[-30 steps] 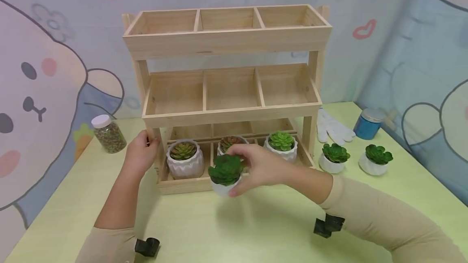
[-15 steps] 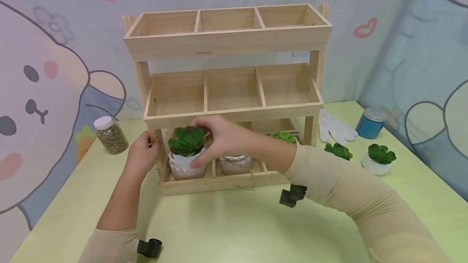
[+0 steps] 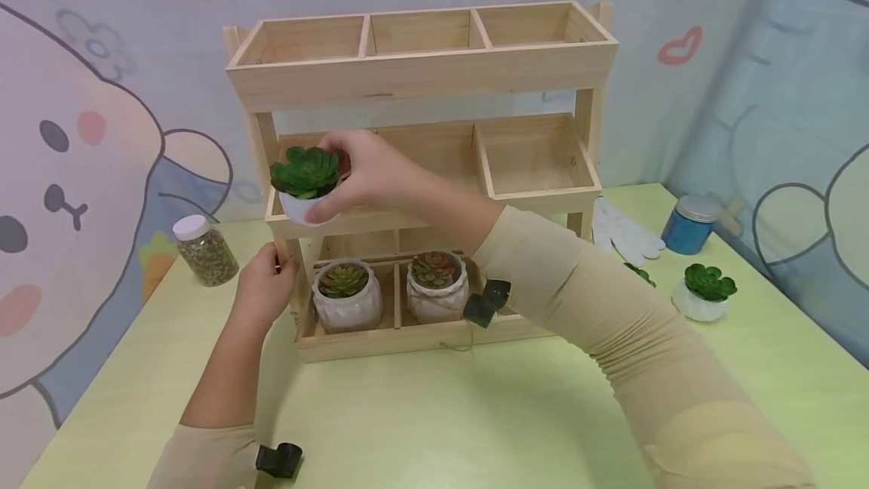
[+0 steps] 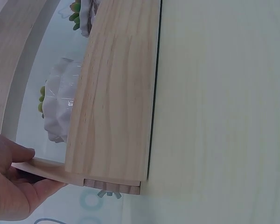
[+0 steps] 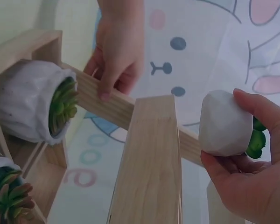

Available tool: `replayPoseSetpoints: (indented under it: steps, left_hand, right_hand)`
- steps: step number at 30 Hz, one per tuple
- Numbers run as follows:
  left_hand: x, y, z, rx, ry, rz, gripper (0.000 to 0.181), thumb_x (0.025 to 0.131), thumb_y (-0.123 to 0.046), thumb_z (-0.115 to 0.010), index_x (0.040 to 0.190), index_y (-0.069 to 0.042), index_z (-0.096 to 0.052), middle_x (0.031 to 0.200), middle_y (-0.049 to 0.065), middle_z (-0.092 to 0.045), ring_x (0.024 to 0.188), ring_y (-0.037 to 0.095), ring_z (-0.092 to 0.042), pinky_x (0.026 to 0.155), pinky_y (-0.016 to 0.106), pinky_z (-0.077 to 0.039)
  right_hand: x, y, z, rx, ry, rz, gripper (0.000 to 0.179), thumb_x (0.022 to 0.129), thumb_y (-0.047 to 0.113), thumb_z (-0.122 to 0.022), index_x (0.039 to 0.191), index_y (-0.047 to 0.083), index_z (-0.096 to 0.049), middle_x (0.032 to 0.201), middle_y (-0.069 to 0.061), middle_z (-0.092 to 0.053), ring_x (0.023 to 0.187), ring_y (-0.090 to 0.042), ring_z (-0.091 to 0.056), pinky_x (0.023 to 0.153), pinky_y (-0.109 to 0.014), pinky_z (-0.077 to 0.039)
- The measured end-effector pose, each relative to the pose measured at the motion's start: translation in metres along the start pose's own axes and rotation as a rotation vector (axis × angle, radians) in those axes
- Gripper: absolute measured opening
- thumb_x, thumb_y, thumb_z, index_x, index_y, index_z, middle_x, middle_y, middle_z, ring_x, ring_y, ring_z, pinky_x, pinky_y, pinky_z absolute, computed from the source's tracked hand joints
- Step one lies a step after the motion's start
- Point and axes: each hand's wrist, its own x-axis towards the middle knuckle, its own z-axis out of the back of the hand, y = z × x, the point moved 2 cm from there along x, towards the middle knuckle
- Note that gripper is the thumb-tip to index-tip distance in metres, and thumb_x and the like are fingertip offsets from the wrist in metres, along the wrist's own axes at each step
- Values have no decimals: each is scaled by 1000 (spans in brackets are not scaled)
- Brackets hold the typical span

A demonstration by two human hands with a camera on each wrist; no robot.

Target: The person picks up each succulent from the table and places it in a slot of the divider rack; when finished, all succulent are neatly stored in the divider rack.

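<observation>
Head view: a small potted succulent [image 3: 305, 181] is held in the right grip [image 3: 373, 173], its white pot pinched from the right side between thumb and fingers, which are parted only by the pot's width. The leaves are pointed up and the base down, with the axis from base to leaves running nearly vertical. The pot is held at the left end of the middle tier of the wooden rack [image 3: 421, 81]; from the right wrist, a gap is seen between its base and the tier's front board [image 5: 147, 163]. Below the right grip, two larger white pots with succulents, the nearer-left pot [image 3: 348, 306] and the reddish-leaved pot [image 3: 437, 293], are stood in the bottom tier. The rack's left upright is clasped by the left grip [image 3: 267, 285], fingers curled round it. Left of that grip, a gravel jar [image 3: 207, 255] is rested on the bench [image 3: 407, 421].
</observation>
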Motion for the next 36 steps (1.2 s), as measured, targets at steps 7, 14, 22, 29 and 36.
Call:
replayPoseSetpoints:
  steps: [7, 14, 22, 29, 36]
  left_hand:
    - [0, 2, -2, 4, -20, 0, 21, 100, -18, -42, 95, 2, -42, 117, 31, -52, 105, 43, -51, 80, 50, -46]
    - [-1, 4, -4, -15, -4, 24, 21, 100, -19, -40, 93, 1, -40, 119, 30, -51, 106, 42, -51, 78, 48, -46]
    - [-4, 2, -5, -19, -4, 28, 22, 100, -19, -41, 94, 2, -41, 123, 31, -49, 110, 43, -50, 81, 50, -46]
    - [-5, 1, -3, 1, -7, 16, 21, 100, -18, -40, 89, -1, -38, 113, 28, -52, 100, 40, -52, 70, 44, -45]
    - [-3, 0, -3, 3, -12, 11, 20, 100, -16, -40, 90, 1, -38, 120, 32, -50, 109, 43, -50, 78, 50, -47]
  right_hand:
    - [18, -11, 3, -116, -95, -117, 55, 64, 18, -86, 107, 6, -53, 98, -4, -59, 86, -16, -56, 71, -21, -47]
    - [27, -22, 0, -305, -126, -177, 62, 64, 29, -85, 112, 6, -52, 101, -1, -57, 90, -15, -55, 72, -21, -47]
    - [32, -25, -4, -434, -98, -228, 60, 61, 32, -86, 107, 8, -55, 97, 1, -58, 87, -14, -54, 70, -22, -46]
    - [36, -24, -9, -508, -66, -191, 53, 65, 30, -86, 103, 8, -57, 96, 0, -59, 86, -14, -54, 71, -22, -45]
    - [37, -25, -11, -592, -21, -199, 55, 69, 29, -84, 110, 7, -54, 102, -2, -57, 89, -14, -53, 75, -23, -45]
